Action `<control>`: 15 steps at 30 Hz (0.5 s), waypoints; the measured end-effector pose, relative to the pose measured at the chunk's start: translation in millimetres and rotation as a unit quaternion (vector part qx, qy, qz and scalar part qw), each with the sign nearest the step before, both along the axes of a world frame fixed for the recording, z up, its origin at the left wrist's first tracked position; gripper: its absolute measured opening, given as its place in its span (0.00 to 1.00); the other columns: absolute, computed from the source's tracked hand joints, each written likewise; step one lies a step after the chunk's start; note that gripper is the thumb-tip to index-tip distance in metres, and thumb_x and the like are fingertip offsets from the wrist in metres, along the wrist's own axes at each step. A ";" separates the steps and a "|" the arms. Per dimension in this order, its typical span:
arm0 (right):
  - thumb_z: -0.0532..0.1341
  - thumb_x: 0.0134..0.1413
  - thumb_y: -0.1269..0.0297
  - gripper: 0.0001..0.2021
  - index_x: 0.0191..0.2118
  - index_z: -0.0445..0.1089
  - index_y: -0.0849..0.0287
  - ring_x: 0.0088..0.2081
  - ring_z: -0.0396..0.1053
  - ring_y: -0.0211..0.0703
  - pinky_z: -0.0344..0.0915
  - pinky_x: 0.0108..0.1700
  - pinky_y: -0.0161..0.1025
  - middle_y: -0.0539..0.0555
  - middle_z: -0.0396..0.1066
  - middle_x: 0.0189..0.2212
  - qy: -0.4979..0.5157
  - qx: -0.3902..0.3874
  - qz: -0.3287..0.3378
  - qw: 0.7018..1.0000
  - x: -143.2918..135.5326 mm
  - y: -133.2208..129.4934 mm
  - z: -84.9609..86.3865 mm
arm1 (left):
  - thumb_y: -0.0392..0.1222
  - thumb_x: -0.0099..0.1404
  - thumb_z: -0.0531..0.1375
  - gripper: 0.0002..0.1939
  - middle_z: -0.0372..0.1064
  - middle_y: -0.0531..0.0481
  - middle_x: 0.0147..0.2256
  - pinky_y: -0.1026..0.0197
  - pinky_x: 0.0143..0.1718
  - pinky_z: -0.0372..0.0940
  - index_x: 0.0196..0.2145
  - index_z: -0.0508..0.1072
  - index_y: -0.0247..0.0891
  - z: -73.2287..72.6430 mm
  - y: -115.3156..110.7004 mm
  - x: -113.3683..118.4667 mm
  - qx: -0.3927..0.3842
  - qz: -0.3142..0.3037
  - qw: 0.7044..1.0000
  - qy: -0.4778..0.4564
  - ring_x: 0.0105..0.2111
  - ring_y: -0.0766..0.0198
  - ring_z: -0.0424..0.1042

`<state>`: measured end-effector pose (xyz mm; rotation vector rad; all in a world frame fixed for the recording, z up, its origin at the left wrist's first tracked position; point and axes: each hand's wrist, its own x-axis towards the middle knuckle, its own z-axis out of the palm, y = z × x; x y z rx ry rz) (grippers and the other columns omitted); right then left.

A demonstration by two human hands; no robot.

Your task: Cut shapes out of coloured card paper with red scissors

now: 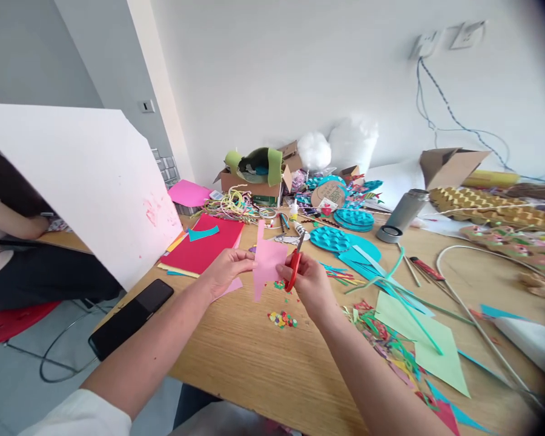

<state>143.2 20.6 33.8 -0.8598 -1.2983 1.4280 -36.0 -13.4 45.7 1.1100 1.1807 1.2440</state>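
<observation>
Over the wooden table I hold a piece of pink paper (266,261), cut to a cross-like shape with narrow strips at top and bottom. My left hand (228,270) pinches its left edge between thumb and fingers. In my right hand (309,280) is a pair of scissors (293,271) with red handles, blades pointing up and away. The right fingertips also touch the paper's right edge. Below lies a small heap of coloured paper bits (282,319). To the left rests a red paper sheet (200,243) with a blue strip (203,233) on it.
A black phone (131,318) lies at the table's left edge, near a standing white board (95,181). A grey thermos (404,215), green paper (440,351) and shredded scraps (386,339) are at right. A box (254,189) of materials stands behind. Another person (9,242) sits at left.
</observation>
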 end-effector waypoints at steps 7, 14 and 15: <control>0.75 0.28 0.58 0.20 0.26 0.66 0.59 0.23 0.66 0.38 0.63 0.26 0.35 0.48 0.68 0.20 0.016 -0.008 -0.053 0.998 42.4 0.1 -3.0 | 0.52 0.47 0.70 0.19 0.74 0.48 0.27 0.59 0.38 0.64 0.29 0.78 0.33 -3.3 18.1 44.2 0.033 -0.082 0.996 0.010 0.30 0.63 0.71; 0.74 0.31 0.57 0.19 0.26 0.67 0.59 0.22 0.63 0.36 0.62 0.24 0.34 0.48 0.67 0.21 0.025 0.012 -0.138 0.990 89.9 5.3 -5.4 | 0.50 0.49 0.68 0.15 0.70 0.52 0.21 0.63 0.28 0.60 0.25 0.77 0.34 -11.5 53.1 100.0 0.092 -0.088 0.989 0.070 0.23 0.66 0.66; 0.74 0.31 0.56 0.19 0.26 0.67 0.59 0.22 0.63 0.36 0.62 0.24 0.34 0.48 0.67 0.21 0.022 0.017 -0.149 0.988 96.1 6.9 -6.0 | 0.51 0.50 0.67 0.15 0.70 0.52 0.21 0.63 0.28 0.61 0.26 0.78 0.34 -10.5 55.9 107.6 0.093 -0.100 0.989 0.061 0.23 0.66 0.67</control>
